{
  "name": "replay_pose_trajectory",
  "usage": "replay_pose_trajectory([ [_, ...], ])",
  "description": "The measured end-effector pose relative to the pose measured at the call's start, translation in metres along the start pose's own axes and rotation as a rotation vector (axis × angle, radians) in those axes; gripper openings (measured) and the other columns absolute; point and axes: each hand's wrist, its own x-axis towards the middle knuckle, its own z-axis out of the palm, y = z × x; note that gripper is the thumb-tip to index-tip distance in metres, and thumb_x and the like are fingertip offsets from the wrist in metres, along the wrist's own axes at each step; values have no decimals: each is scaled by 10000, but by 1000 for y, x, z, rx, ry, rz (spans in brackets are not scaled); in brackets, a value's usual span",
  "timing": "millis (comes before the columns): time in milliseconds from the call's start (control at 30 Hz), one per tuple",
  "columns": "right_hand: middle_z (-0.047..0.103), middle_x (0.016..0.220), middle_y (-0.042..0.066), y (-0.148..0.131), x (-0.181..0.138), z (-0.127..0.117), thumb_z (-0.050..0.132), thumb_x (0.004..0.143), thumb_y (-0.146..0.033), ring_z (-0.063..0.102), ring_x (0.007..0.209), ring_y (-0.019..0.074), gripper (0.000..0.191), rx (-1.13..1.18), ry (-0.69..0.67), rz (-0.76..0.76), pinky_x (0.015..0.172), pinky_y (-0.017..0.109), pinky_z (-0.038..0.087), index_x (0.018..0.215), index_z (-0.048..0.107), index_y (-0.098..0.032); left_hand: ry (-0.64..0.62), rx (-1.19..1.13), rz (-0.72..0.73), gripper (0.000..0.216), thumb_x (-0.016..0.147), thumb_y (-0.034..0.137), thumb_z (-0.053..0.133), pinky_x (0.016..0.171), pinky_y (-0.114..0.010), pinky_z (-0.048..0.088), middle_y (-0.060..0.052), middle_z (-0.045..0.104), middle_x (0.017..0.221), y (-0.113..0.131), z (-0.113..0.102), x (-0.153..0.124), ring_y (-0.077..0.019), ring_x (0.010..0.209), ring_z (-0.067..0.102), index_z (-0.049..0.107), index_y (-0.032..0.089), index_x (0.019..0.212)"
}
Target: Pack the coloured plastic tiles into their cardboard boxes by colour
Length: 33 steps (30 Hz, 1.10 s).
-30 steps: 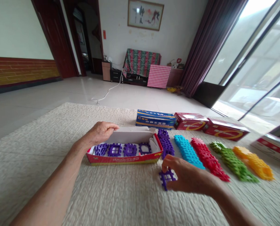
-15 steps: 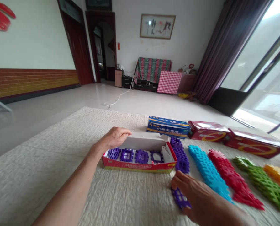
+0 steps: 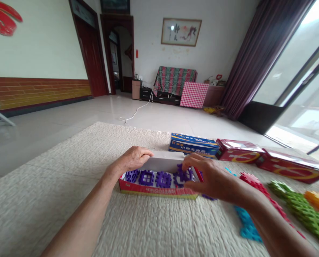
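Observation:
A red cardboard box (image 3: 159,191) with its white lid flap (image 3: 166,160) raised sits in front of me. Several purple plastic building pieces (image 3: 163,179), square with notched edges, lie in a row inside it. My left hand (image 3: 135,157) is closed on the flap's upper left edge. Over the box's right end, my right hand (image 3: 202,175) pinches another purple building piece (image 3: 185,173) between thumb and fingers. The hand and forearm hide much of the purple row to the right of the box.
Rows of blue (image 3: 247,223), red (image 3: 263,189), green (image 3: 298,203) and yellow pieces (image 3: 318,200) lie to the right on the quilted cover (image 3: 148,225). Behind the open box stand a blue box (image 3: 193,148) and two dark red boxes (image 3: 239,150).
My right hand has lifted a purple piece from the cover and carried it up and left over the box. My left hand stays on the flap.

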Motion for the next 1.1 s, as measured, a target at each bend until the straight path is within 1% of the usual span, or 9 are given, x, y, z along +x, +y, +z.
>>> replay_pose_trajectory([
  [167,650,945,50,13,15,18,700,681,-230,581,794,160,230,-30,-43,27,698,289,433,900,645,-183,8,-10,5,328,846,191,448,851,-283,473,-14,742,1035,-1,1,0,-166,961,666,735,233,998],
  [333,638,954,54,9,0,18,634,773,-236,563,781,143,148,-6,31,86,701,287,416,908,634,-175,-5,-7,-7,327,828,199,463,838,-272,470,-19,742,1027,0,0,-1,-166,940,668,734,220,1010],
  [400,644,898,38,6,-9,16,563,852,-264,557,739,125,118,39,16,76,679,278,407,881,645,-184,-13,-3,4,321,819,209,477,836,-270,466,-17,744,1017,0,1,-1,-168,929,667,734,225,1011],
  [467,641,821,16,3,-19,14,509,896,-270,549,699,112,173,73,-22,53,658,269,398,830,652,-196,-30,-1,13,320,819,211,474,830,-265,463,-10,747,1000,-2,1,-1,-167,912,667,739,232,998],
  [633,633,741,-15,5,-36,18,534,870,-192,558,714,112,164,73,-73,29,678,264,403,753,646,-219,-84,-45,-1,329,825,230,461,804,-256,470,4,753,982,-6,1,-1,-161,874,672,743,237,996],
  [767,628,700,-29,2,-38,20,502,881,-166,546,652,95,207,110,-124,-2,621,244,402,719,621,-216,-142,-94,-25,349,801,236,468,811,-261,470,-1,749,1013,-6,-1,-3,-163,882,674,741,241,1019],
  [867,650,720,-31,-5,-41,20,523,871,-168,566,662,94,188,150,-166,-9,630,236,418,751,654,-230,-173,-138,-57,357,764,234,479,800,-259,470,6,748,1016,-2,-7,-7,-169,881,672,751,246,996],
  [967,680,771,-31,-12,-45,18,568,847,-181,603,706,100,144,211,-214,-5,654,230,441,802,686,-252,-232,-177,-100,338,726,244,487,720,-237,464,33,759,890,5,-14,-11,-157,790,660,767,251,915],
  [1100,701,869,-13,-2,-48,7,577,847,-238,629,760,124,126,234,-134,28,678,245,477,878,695,-269,-294,-194,-112,299,701,259,500,629,-213,429,41,730,757,9,-18,-11,-140,701,633,767,233,833],
])
